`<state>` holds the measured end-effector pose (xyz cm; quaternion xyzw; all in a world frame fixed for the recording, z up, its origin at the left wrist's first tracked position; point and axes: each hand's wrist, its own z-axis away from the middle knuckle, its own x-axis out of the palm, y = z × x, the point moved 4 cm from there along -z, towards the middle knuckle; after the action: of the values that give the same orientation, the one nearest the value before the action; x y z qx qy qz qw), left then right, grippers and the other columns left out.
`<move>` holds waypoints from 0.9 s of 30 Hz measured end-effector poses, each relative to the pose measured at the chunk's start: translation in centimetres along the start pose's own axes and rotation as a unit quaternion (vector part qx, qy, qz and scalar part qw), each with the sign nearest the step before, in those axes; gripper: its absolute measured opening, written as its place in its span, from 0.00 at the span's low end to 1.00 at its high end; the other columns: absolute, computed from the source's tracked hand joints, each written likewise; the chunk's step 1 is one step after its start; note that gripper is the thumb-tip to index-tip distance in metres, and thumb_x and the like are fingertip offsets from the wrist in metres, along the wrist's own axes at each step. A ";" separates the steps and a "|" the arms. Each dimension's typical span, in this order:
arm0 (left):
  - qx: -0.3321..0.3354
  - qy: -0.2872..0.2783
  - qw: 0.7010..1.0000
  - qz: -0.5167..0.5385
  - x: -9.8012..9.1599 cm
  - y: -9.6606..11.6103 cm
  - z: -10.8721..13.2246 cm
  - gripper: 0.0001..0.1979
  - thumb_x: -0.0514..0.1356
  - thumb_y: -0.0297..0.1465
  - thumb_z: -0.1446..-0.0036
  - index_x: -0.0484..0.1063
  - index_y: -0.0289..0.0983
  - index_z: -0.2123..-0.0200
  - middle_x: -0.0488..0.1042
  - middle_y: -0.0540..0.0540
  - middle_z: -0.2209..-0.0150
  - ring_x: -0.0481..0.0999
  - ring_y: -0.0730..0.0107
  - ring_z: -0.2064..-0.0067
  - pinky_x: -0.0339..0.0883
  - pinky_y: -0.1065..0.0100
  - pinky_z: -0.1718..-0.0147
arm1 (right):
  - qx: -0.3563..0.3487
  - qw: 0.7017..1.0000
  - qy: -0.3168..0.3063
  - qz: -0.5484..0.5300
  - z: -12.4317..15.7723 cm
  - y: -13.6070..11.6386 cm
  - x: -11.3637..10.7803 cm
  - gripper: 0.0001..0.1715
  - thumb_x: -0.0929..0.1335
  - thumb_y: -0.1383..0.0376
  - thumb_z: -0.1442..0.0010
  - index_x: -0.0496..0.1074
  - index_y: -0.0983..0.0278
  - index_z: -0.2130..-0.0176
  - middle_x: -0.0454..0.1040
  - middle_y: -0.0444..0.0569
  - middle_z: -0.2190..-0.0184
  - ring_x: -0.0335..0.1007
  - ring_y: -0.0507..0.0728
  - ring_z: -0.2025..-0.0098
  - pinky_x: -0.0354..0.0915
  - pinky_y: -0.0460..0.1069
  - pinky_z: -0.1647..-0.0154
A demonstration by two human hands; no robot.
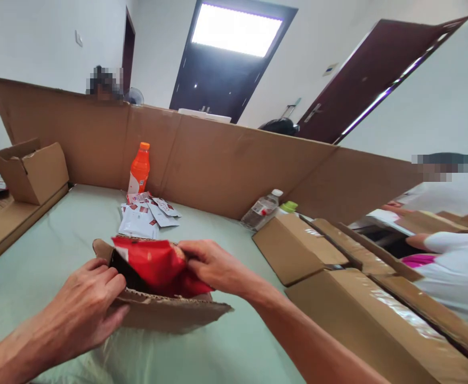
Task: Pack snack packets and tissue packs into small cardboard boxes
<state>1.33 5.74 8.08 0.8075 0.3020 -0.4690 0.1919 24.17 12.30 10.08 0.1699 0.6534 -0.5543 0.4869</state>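
In front of me on the table stands a small open cardboard box (pixel 166 312). My left hand (pixel 92 298) is closed on the box's left edge, fingers over the rim and thumb outside. My right hand (pixel 214 264) pinches the right end of a shiny red packet (pixel 150 261), which sits tilted in the box opening, partly above the rim. The lower part of the packet is hidden inside the box. Just beyond the box lie several white sachets (pixel 140 220) in a loose pile. An orange drink bottle (pixel 139 168) stands upright behind them.
A tall cardboard partition (pixel 218 160) runs along the table's back. Against it leans a clear bottle (pixel 263 209) beside a green-capped one (pixel 289 207). Cardboard boxes (pixel 298 245) line the right side, with a person in a white sleeve (pixel 458 261) beyond. An open carton (pixel 38 170) stands at left.
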 end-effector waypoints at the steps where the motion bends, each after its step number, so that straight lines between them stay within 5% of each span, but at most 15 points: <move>1: 0.000 0.001 1.000 -0.001 0.2 0.0 0.0 0.07 0.62 0.25 0.45 0.67 0.40 0.72 0.75 0.49 0.75 0.77 0.59 0.72 0.75 0.54 0.62 | 0.001 1.000 0.022 -0.001 0.3 0.0 -0.5 0.11 0.60 0.76 0.47 0.57 0.61 0.74 0.62 0.40 0.76 0.55 0.51 0.70 0.52 0.46 0.69; 4: 0.006 -0.001 1.000 -0.006 0.4 0.0 -0.2 0.08 0.63 0.25 0.46 0.67 0.39 0.72 0.74 0.49 0.75 0.76 0.60 0.72 0.74 0.54 0.62 | 0.018 0.997 0.029 0.064 0.9 -0.7 -1.5 0.12 0.60 0.75 0.45 0.55 0.61 0.75 0.60 0.40 0.78 0.50 0.51 0.73 0.50 0.47 0.71; 7: 0.014 -0.007 1.000 -0.011 0.2 0.2 -0.5 0.09 0.64 0.23 0.49 0.67 0.40 0.73 0.75 0.49 0.74 0.77 0.58 0.70 0.74 0.55 0.63 | 0.029 0.984 -0.049 0.166 0.6 -2.3 -1.5 0.12 0.62 0.77 0.46 0.62 0.62 0.74 0.63 0.41 0.78 0.48 0.52 0.75 0.46 0.48 0.72; 13: -0.019 -0.020 1.000 -0.007 0.1 0.1 -0.6 0.08 0.66 0.26 0.48 0.68 0.39 0.70 0.74 0.47 0.71 0.75 0.56 0.69 0.70 0.57 0.69 | -0.031 0.949 -0.189 0.249 -2.3 -2.3 2.6 0.15 0.64 0.77 0.44 0.78 0.65 0.63 0.81 0.52 0.65 0.70 0.55 0.66 0.50 0.48 0.71; 15: -0.042 -0.015 0.999 0.017 0.3 -0.1 -0.4 0.08 0.65 0.27 0.47 0.69 0.38 0.65 0.76 0.45 0.65 0.77 0.56 0.66 0.71 0.58 0.68 | -0.038 0.946 -0.225 0.231 -2.9 -1.1 4.6 0.17 0.65 0.76 0.43 0.80 0.65 0.59 0.83 0.53 0.63 0.74 0.57 0.64 0.52 0.48 0.71; 18: -0.057 -0.020 0.997 0.055 0.7 -0.3 -0.5 0.23 0.66 0.27 0.49 0.70 0.36 0.48 0.76 0.35 0.46 0.79 0.49 0.51 0.74 0.55 0.57 | -0.054 0.955 -0.235 0.174 -2.3 0.1 6.1 0.18 0.65 0.73 0.38 0.80 0.63 0.54 0.84 0.52 0.60 0.78 0.58 0.62 0.61 0.47 0.67; 20: -0.059 -0.087 0.991 0.086 1.2 -0.3 -0.9 0.23 0.65 0.26 0.50 0.73 0.37 0.48 0.78 0.37 0.48 0.80 0.48 0.51 0.74 0.55 0.57 | -0.109 0.971 -0.173 0.121 -0.9 -0.2 5.0 0.19 0.65 0.72 0.36 0.80 0.63 0.50 0.84 0.53 0.53 0.79 0.59 0.54 0.68 0.49 0.56; 22: -0.068 -0.182 0.974 0.119 1.6 -0.2 -1.3 0.13 0.63 0.25 0.48 0.76 0.40 0.58 0.81 0.44 0.60 0.81 0.52 0.60 0.72 0.57 0.62 | -0.167 0.984 -0.054 0.043 0.6 -0.7 2.1 0.19 0.64 0.70 0.34 0.80 0.63 0.49 0.83 0.53 0.50 0.79 0.58 0.49 0.69 0.50 0.48; 25: -0.077 -0.249 0.954 0.148 1.6 -0.1 -1.8 0.09 0.60 0.23 0.45 0.76 0.41 0.64 0.81 0.48 0.66 0.80 0.55 0.64 0.69 0.60 0.64 | -0.169 0.971 0.152 -0.078 1.2 0.7 -3.0 0.16 0.63 0.64 0.30 0.80 0.62 0.55 0.84 0.50 0.59 0.80 0.55 0.58 0.72 0.49 0.55; 27: -0.068 -0.246 0.953 0.161 1.5 -0.2 -1.9 0.10 0.59 0.23 0.44 0.77 0.42 0.62 0.81 0.48 0.64 0.80 0.56 0.63 0.68 0.61 0.64 | -0.096 0.960 0.247 -0.088 -0.8 3.3 -5.0 0.17 0.62 0.60 0.29 0.80 0.62 0.57 0.83 0.49 0.62 0.79 0.56 0.61 0.73 0.49 0.60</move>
<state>3.00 7.48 7.71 0.6900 0.1428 -0.5943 0.3877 28.63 15.69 12.31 0.1959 0.8159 -0.4701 0.2737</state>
